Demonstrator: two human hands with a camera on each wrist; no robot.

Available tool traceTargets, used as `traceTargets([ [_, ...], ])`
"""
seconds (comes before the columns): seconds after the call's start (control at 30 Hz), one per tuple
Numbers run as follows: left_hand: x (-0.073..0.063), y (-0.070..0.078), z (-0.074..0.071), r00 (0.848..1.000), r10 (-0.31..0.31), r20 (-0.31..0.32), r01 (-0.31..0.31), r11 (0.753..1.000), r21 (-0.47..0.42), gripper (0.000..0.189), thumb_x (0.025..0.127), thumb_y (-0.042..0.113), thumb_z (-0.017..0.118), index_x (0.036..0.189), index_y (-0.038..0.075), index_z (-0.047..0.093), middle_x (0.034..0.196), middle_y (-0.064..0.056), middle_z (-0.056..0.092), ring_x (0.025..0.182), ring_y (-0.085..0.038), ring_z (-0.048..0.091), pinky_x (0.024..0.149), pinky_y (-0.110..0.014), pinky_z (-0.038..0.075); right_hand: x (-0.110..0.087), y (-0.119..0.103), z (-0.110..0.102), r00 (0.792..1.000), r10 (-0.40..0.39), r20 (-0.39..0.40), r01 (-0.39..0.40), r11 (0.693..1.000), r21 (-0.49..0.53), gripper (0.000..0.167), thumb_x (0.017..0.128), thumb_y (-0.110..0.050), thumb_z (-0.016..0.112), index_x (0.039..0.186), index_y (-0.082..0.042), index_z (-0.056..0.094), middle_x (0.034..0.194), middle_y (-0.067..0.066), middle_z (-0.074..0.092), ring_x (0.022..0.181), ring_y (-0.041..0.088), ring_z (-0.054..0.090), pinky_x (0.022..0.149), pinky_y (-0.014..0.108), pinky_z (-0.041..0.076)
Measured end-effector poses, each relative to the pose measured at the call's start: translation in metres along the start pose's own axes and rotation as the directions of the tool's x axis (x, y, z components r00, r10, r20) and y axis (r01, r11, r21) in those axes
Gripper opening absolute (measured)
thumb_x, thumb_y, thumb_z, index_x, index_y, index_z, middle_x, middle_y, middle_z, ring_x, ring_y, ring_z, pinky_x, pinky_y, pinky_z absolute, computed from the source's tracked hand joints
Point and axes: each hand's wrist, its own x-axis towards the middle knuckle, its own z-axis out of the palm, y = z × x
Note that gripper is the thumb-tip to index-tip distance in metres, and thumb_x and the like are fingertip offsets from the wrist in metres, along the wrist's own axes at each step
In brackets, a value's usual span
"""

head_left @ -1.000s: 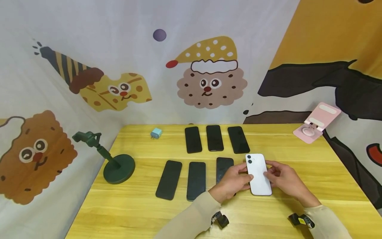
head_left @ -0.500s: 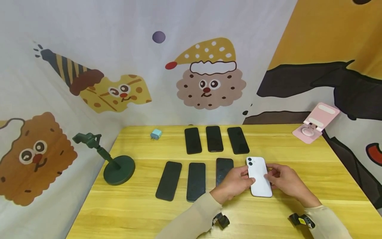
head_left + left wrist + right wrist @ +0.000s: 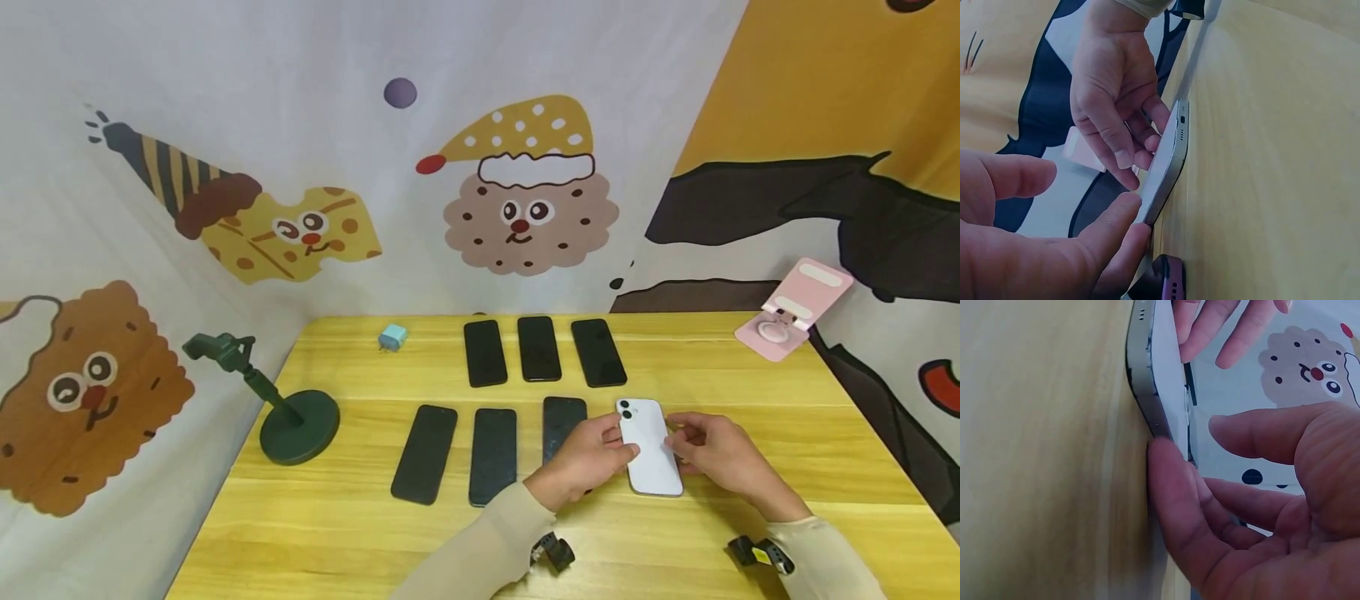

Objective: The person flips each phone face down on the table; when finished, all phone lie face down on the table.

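Note:
A white phone [image 3: 651, 450] lies back side up on the wooden table, its two camera lenses at the far left corner. Along its left edge my left hand [image 3: 592, 454] touches with the fingertips; in the left wrist view that thumb [image 3: 1029, 177] is raised clear of the phone. Opposite, at the right edge, my right hand [image 3: 716, 450] has an index finger [image 3: 1172, 487] against the side, its thumb [image 3: 1254, 434] also lifted away. A dark phone [image 3: 562, 421] is partly hidden behind my left hand.
Two more dark phones, one left [image 3: 424, 454] and one right [image 3: 493, 457], complete the near row. Behind them lie three black phones [image 3: 540, 348]. A green stand [image 3: 300, 427] is at left, a light-blue charger plug [image 3: 392, 337] at back left, a pink folding stand [image 3: 795, 308] at back right.
The white phone has come slightly nearer to me and lower, with both hands staying at its sides. The other phones have not moved.

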Motion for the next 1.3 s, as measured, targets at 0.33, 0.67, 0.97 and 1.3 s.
traceTargets([
  [0.33, -0.008, 0.002, -0.014, 0.999, 0.039, -0.036, -0.038, 0.998, 0.052, 0.056, 0.101, 0.016, 0.071, 0.153, 0.009, 0.055, 0.145, -0.012, 0.061, 0.124, -0.020, 0.067, 0.095, -0.033, 0.060, 0.002, -0.014, 0.004, 0.983, -0.164, -0.078, 0.153, 0.980, -0.129, 0.050, 0.098, -0.025, 0.077, 0.135, 0.005, 0.066, 0.098, 0.006, 0.071, 0.083, 0.015, 0.063, 0.062, 0.024, 0.054],
  [0.67, -0.018, 0.007, -0.040, 0.993, 0.100, -0.066, -0.099, 0.995, 0.029, 0.048, 0.104, 0.012, 0.067, 0.149, 0.003, 0.056, 0.141, -0.020, 0.059, 0.112, -0.018, 0.069, 0.094, -0.040, 0.061, 0.011, -0.044, 0.023, 0.965, -0.238, -0.111, 0.224, 0.966, -0.125, 0.041, 0.098, -0.023, 0.076, 0.132, 0.000, 0.070, 0.098, 0.005, 0.074, 0.084, 0.015, 0.066, 0.064, 0.024, 0.053],
  [0.97, -0.028, 0.003, -0.065, 0.987, 0.122, -0.106, -0.115, 0.991, 0.071, 0.050, 0.104, 0.016, 0.066, 0.151, 0.003, 0.055, 0.144, -0.021, 0.058, 0.122, -0.023, 0.067, 0.094, -0.038, 0.060, 0.016, -0.062, 0.044, 0.962, -0.263, -0.070, 0.261, 0.964, -0.043, 0.041, 0.102, -0.021, 0.072, 0.136, 0.001, 0.067, 0.099, 0.004, 0.074, 0.083, 0.015, 0.068, 0.063, 0.026, 0.055],
  [1.3, -0.037, -0.002, -0.087, 0.978, 0.104, -0.180, -0.077, 0.986, 0.148, 0.050, 0.105, 0.023, 0.066, 0.152, 0.007, 0.055, 0.147, -0.018, 0.058, 0.134, -0.030, 0.061, 0.106, -0.044, 0.055, 0.024, -0.066, 0.065, 0.954, -0.295, -0.057, 0.294, 0.956, -0.014, 0.041, 0.100, -0.018, 0.073, 0.136, 0.003, 0.066, 0.105, 0.009, 0.075, 0.085, 0.015, 0.071, 0.067, 0.025, 0.058],
])
